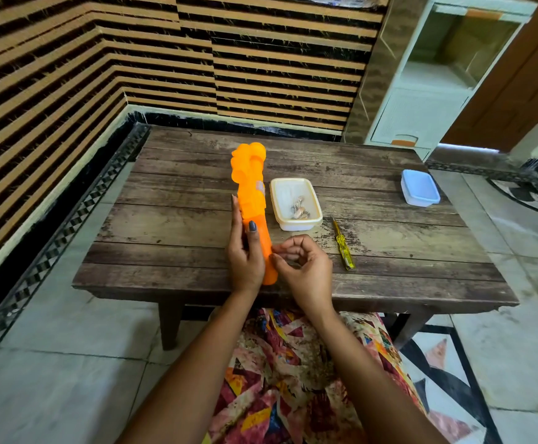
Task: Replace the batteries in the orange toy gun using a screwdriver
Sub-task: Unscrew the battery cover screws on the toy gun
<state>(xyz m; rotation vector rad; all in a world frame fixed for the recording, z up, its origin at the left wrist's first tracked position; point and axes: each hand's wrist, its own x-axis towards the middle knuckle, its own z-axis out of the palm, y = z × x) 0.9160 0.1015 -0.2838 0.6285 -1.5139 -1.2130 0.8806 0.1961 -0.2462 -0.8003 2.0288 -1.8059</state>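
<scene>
Orange plastic is lying lengthwise on the worn wooden table point(389, 251): the orange toy gun point(251, 193), its near end at the front edge. The left hand point(245, 257) is gripping it, thumb over the top. The right hand point(306, 267) is curling its fingers against the gun's right side; whether they are pinching anything, I cannot tell. A yellow screwdriver point(343, 246) is lying untouched nearby, beside an open white tub point(296, 225).

Centre frame, your toy gun point(250, 187) is glossy orange plastic on a worn, matt wooden table point(389, 245); right of it, a translucent plastic tub point(296, 224) and the screwdriver point(344, 248) with its clear yellow plastic handle.
</scene>
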